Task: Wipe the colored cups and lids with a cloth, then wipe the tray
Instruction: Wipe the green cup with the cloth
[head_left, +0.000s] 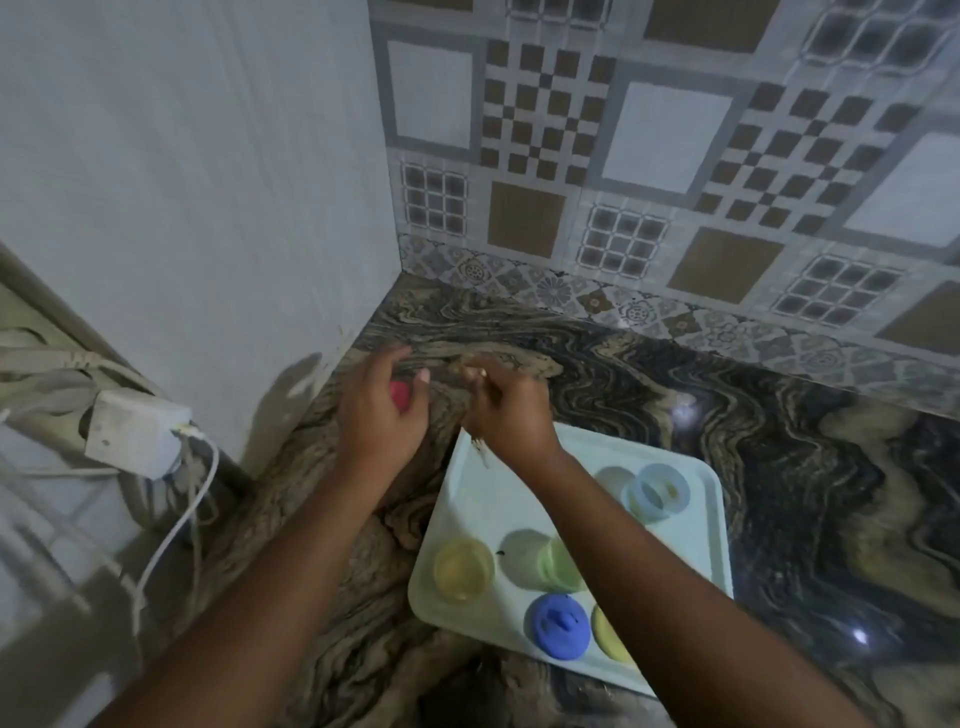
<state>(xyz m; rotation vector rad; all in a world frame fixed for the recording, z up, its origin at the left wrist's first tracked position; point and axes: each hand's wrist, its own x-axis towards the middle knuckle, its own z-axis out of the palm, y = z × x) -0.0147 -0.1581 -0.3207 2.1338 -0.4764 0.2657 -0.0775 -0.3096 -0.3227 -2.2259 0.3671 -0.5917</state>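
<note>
Working just beyond the far-left corner of the pale tray (488, 499), over the marbled countertop (727, 415). Gripping a small red piece (399, 397) in the left hand (382, 415), fingers curled round it and hiding most of it, so not telling cup from lid, nor its long axis. Pinching what is judged to be a brownish cloth (470, 370) in the right hand (506, 415), fingertips drawn in narrow on it; blur and the like-toned stone behind leaving its outline unsure. Noting the key relation: red piece lying just left of the cloth-bearing fingertips, at about the same depth, the two hands close beside each other but not clearly touching. Judging the step in hand as wiping this red piece, calling for a short leftward reach of the cloth while the left hand presents a face. Sitting on the tray: yellow cup (463, 569) near-left, green cup (558, 564) beside it and partly behind the right forearm, blue cup (657, 491) at the far right, blue lid (557, 626) at the near edge, yellow lid (610, 634) just right of it, half covered by the forearm. Judging the right hand nearer to all of these, all lying near-right of the present grip. Also noting, left of the counter, a white charger block (137, 431) with its cable (176, 525) hanging down.
</note>
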